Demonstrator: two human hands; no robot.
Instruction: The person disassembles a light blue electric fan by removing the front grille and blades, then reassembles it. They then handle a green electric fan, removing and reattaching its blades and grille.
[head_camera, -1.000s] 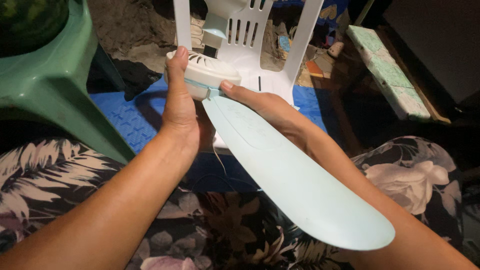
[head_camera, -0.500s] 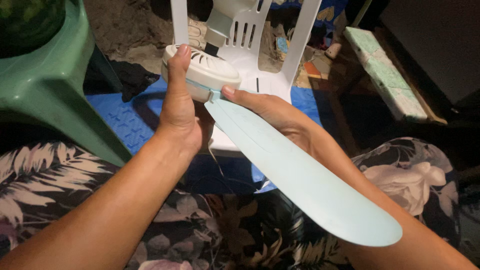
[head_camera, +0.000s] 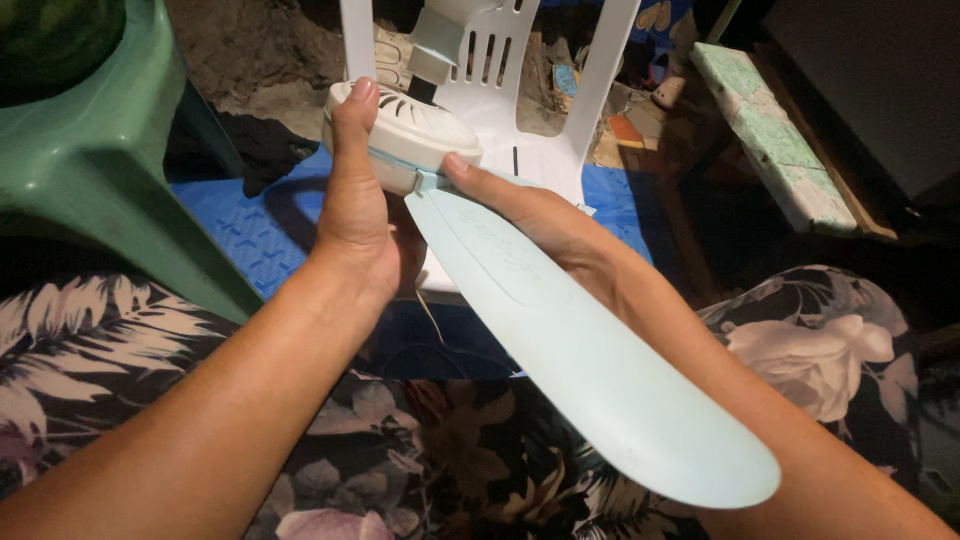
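Step, judged: seating pale blue plastic fan blade (head_camera: 590, 370) into round cream vented motor hub (head_camera: 405, 135); next calls for firm push at root | axis: tip toward wearer, lower right | left hand (head_camera: 355, 215) closed around hub | right hand (head_camera: 540, 215) cradles blade root beneath | white plastic chair (head_camera: 520, 120) beyond

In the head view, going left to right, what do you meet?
Green plastic chair → left hand gripping the white fan motor hub → right hand under the pale blue fan blade → pale green block at the right.
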